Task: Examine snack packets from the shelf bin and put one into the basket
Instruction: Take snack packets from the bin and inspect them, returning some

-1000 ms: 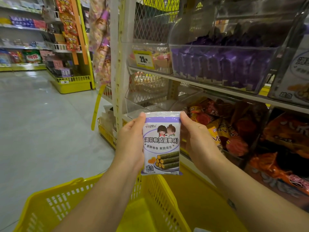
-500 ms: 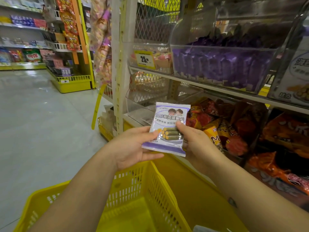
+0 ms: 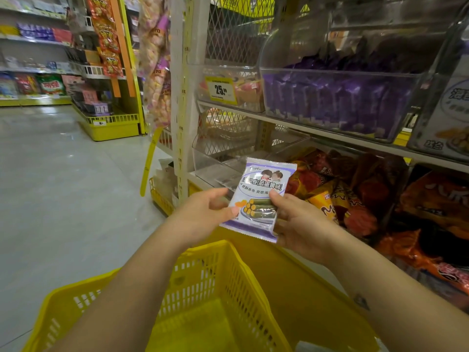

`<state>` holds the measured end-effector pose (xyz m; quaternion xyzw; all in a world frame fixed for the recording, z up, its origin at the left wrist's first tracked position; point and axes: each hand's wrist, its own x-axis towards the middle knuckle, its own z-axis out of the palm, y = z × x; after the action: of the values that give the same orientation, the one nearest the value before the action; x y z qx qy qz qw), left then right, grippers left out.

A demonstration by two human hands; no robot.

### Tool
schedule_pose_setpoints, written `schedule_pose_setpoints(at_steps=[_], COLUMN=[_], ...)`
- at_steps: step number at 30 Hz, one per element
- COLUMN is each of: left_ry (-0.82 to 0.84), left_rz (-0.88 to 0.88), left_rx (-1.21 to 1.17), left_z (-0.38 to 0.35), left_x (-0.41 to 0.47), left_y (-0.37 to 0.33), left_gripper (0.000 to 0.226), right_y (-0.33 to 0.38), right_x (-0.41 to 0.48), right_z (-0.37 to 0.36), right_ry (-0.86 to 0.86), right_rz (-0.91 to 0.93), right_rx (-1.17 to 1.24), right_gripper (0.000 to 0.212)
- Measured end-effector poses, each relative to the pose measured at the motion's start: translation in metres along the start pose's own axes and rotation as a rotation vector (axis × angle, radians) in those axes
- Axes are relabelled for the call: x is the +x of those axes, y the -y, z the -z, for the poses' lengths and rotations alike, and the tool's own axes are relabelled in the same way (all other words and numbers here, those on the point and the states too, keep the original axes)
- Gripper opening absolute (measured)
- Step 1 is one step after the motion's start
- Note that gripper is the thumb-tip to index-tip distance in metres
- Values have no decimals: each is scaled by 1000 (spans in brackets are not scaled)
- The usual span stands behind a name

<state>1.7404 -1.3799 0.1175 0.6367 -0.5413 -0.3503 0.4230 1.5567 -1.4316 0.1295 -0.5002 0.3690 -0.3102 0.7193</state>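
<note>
**Position of the work item.** The snack packet (image 3: 258, 196), white with purple bands and a picture of green rolls on its face, is held between both hands in front of the shelving. It is above and just beyond the far rim of the yellow basket (image 3: 218, 273) and is not inside it. The printed face is turned up toward the camera. The packet is tilted, with its top seal leaning away toward the shelves and its bottom seal nearest the person.

**Left hand.** The left hand (image 3: 203, 214) grips the packet at its lower left edge. The thumb lies on the printed face. The fingers reach to the left edge and pass behind it.

**Right hand.** The right hand (image 3: 302, 224) grips the packet at its right edge. The thumb presses on the face beside the picture of the rolls. The palm and fingers are under the lower right corner.

**Surroundings.**
- Upper shelf, right of the packet: a clear shelf bin (image 3: 337, 80) filled with purple packets.
- Upper shelf, left of that bin: a yellow price tag (image 3: 220, 90) on a smaller bin.
- Lower shelf, just behind the right hand: orange and red snack bags (image 3: 355, 189).
- Lower shelf, behind the packet's top seal: a clear bin (image 3: 215, 158).
- Left side: grey aisle floor (image 3: 63, 186).
</note>
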Motion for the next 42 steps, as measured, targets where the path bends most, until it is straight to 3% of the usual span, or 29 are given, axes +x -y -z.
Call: schedule_pose_setpoints(at_steps=[2,5,7,10,12,15,17,19,24,29,35,39,42], left_ry=[-121,1,77,136,135,147,180,204,53,-25,-227,-353,-367], left_rz=[-136,-230,-214,-182,-161,-167,-172,-179,-247,-259,-245,-213,-236], left_rx=[56,-138,-321,-496,-598,-713,-782,-818,-583,-294,-276,-164,-120], left_z=[-10,-24,-30,-34,-32,-23,-17,-15,-19,-24,-23,-17,-15], left_x=[0,0,0,1,0,0,0,0,2,4,4,3,1], left_y=[-5,-8,-9,-9,-7,-4,-4,-4,1,-2,-6,-9,-9], left_gripper=[55,62,76,82,71,41,40,40,31,39,14,60,75], right_y=[-3,-5,-4,-3,-2,0,1,2,3,3,-2,-3,-3], right_x=[-1,-6,-9,-11,-10,-6,-3,-1,-5,-7,-10,-11,-13], right_z=[-7,-15,-15,-15,-15,-12,-8,-5,-6,-7,-11,-13,-15], right_ry=[-68,-73,30,133,123,-30,-135,-122,-21,-48,23,-37,-70], right_rz=[139,348,421,425,437,473,420,349,398,478,578,632,668], right_rx=[-159,-394,-460,-473,-424,-357,-243,-113,-105,-340,-576,-749,-885], right_gripper=[25,30,39,46,44,41,45,47,28,37,47,55,59])
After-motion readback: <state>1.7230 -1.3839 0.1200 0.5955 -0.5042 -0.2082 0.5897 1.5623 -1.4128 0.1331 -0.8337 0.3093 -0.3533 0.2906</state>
